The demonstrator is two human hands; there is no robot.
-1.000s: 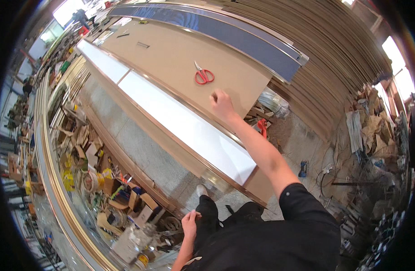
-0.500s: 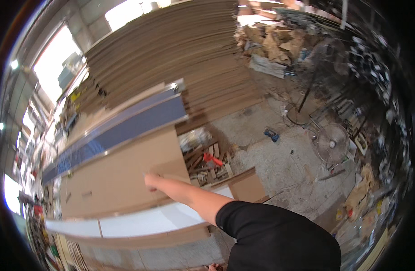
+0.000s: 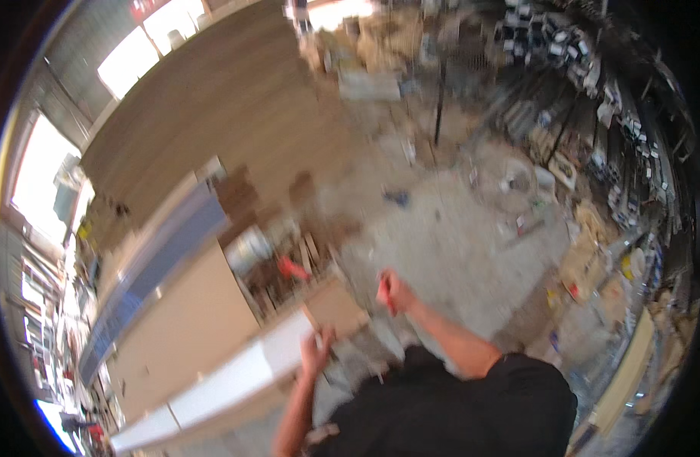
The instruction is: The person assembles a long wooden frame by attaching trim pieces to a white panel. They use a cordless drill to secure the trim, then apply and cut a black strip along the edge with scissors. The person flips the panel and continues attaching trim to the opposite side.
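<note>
My right hand is raised over the concrete floor, its fingers closed round a small red object, too blurred to name. My left hand is over the right end of a long white panel, apparently empty, its thumb and fingers apart but smeared by motion. I cannot tell whether it touches the panel. Beyond the panel lies a wide brown board, with a long blue panel along its far side. A bare brown piece continues from the white panel's right end.
A bin of wood offcuts with a red tool stands beyond the panels. Stacked brown sheets rise behind. A blue tool lies on the floor near a round fan. Metal profiles fill the right side.
My right hand has left the brown board and come back to the right, now showing something red. My left hand has risen into view from the lower edge. The view has turned right.
</note>
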